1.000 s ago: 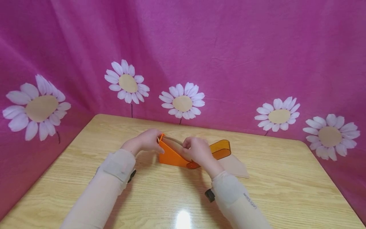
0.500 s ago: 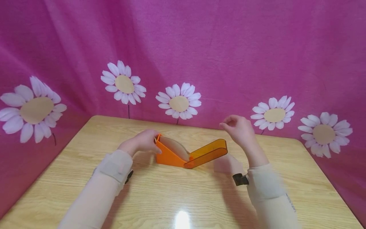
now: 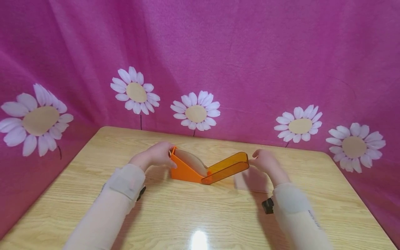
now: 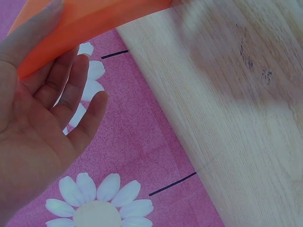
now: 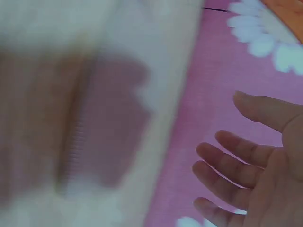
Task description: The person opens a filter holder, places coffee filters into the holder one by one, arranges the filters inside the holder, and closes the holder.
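An orange coffee filter holder (image 3: 186,172) stands mid-table, its see-through amber lid (image 3: 227,168) swung out to the right. Rounded brown paper filters (image 3: 191,160) sit inside it. My left hand (image 3: 156,155) grips the holder's tall left end; in the left wrist view the thumb lies along the orange wall (image 4: 94,23) and the other fingers are behind it. At the free end of the lid is my right hand (image 3: 265,162), fingers spread and relaxed, holding nothing. Below that hand, more brown paper filters (image 3: 250,184) lie flat on the table, blurred in the right wrist view.
The wooden table (image 3: 175,215) ends at a pink cloth (image 3: 250,69) printed with white daisies, hanging behind and at the sides. A bright light reflection lies on the tabletop near the front.
My right hand has left the filters in the holder, risen to the right, then come down beside the lid's end. The left hand keeps its grip on the holder.
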Action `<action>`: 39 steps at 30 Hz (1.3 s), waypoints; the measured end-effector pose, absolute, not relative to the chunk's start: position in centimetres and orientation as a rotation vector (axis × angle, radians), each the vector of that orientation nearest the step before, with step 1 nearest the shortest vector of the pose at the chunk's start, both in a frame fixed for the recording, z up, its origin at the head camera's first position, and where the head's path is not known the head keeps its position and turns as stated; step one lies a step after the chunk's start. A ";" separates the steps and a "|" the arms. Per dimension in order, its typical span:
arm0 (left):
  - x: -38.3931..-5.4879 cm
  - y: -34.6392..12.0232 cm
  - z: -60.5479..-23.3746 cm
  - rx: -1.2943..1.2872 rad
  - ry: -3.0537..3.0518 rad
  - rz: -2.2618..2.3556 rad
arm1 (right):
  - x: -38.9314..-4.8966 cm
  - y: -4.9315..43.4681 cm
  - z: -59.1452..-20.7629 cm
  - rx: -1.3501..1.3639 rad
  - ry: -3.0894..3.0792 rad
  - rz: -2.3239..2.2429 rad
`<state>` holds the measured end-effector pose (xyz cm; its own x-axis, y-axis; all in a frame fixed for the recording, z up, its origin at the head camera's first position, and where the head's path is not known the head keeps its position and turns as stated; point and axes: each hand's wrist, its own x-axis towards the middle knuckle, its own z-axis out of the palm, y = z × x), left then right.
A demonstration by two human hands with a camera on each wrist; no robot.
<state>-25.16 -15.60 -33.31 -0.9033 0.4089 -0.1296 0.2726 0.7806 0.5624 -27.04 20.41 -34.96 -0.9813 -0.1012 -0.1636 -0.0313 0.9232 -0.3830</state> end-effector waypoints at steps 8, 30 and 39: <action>-24.9 -15.4 -33.1 0.501 2.722 0.812 | -26.9 21.0 -37.8 -0.036 2.802 -0.541; -24.8 -15.4 -33.1 0.523 2.748 0.802 | -26.8 22.1 -38.7 0.052 2.803 -0.702; -25.1 -15.6 -33.4 0.529 2.743 0.795 | -27.2 23.3 -37.7 -0.025 2.811 -0.834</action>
<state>-25.06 -15.57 -33.44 -0.9066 0.4034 -0.1238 0.2747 0.7869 0.5525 -27.23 23.26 -37.70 -0.9779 -0.0752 -0.1950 0.0433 0.8399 -0.5410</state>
